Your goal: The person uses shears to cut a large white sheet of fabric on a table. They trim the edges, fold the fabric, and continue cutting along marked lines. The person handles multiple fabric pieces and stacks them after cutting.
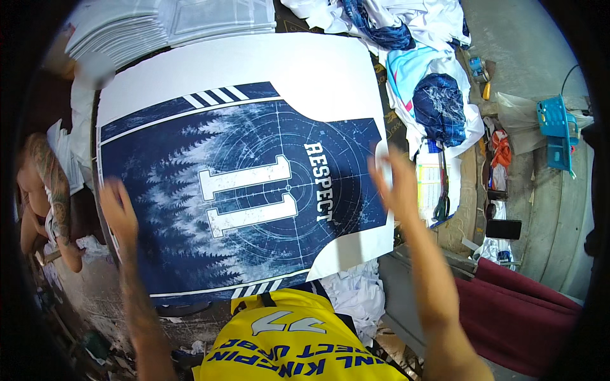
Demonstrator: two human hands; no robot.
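A printed jersey panel [168, 165], dark blue with pale trees, a circular target pattern and big white figures, lies flat with white margins around it. My left hand [119, 206] is at its left edge, fingers stretched out and slightly blurred. At the right edge, my right hand [397, 181] has its thumb over the dark print and its fingers on the outer side. The white edge curls up between them. Whether my left fingertips touch the panel is hard to tell.
Stacked white sheets [121, 32] lie at the far left. Bunched white and navy fabric [438, 108] is at the far right, near scissors [443, 203]. Farther right are a blue plastic basket [556, 133], a phone [504, 228] and maroon cloth [508, 311]. Another person's tattooed arm [54, 184] shows at left.
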